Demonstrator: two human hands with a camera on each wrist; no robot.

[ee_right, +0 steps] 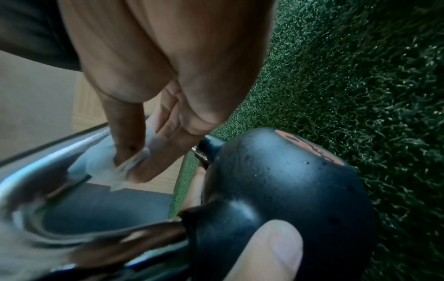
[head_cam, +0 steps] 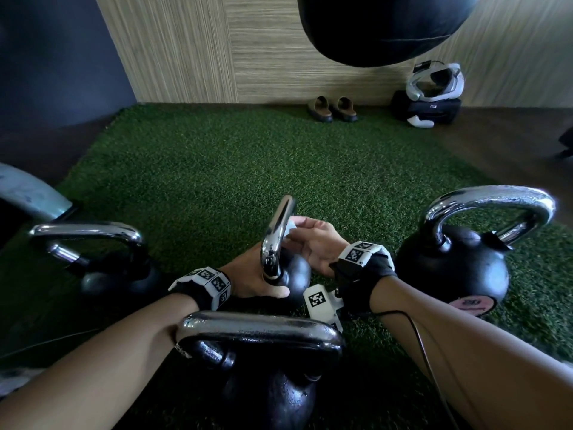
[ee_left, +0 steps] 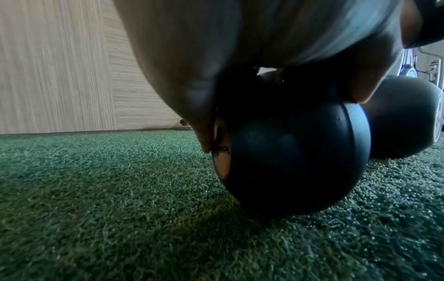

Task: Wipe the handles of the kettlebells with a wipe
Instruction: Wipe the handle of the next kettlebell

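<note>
Closest to me, beneath my forearms, stands a large kettlebell [head_cam: 263,367] whose chrome handle [head_cam: 260,328] crosses in front of my wrists; I judge it waits its turn or is already done, I cannot tell which.

Just past it my left hand [head_cam: 252,276] wraps the small kettlebell [head_cam: 293,271] at the neck where the handle meets the ball, thumb lying across the black body. From the left wrist view the ball [ee_left: 288,152] rests tipped on the turf [ee_left: 96,190], so I take this grip as a brace: it keeps the bell steady and angled, handle toward my other hand.

My right hand [head_cam: 313,240] sits just beyond and to the right of the left, fingers pinching a white wipe [head_cam: 290,226] against the inner side of that small bell's chrome handle [head_cam: 277,234]. The right wrist view shows the wipe [ee_right: 120,163] bunched between thumb and fingertips [ee_right: 141,171] and pressed on the chrome bar [ee_right: 48,157]. The step in hand looks like rubbing along the handle's arch.

Left of my left hand stands another kettlebell [head_cam: 117,274]; right of my right hand a bigger one [head_cam: 455,268] with a tall handle [head_cam: 490,203]. Both are well apart from the wipe.

Far beyond my hands, by the wall, lie a pair of slippers [head_cam: 331,108] and a headset [head_cam: 434,80] on a dark bag.
</note>
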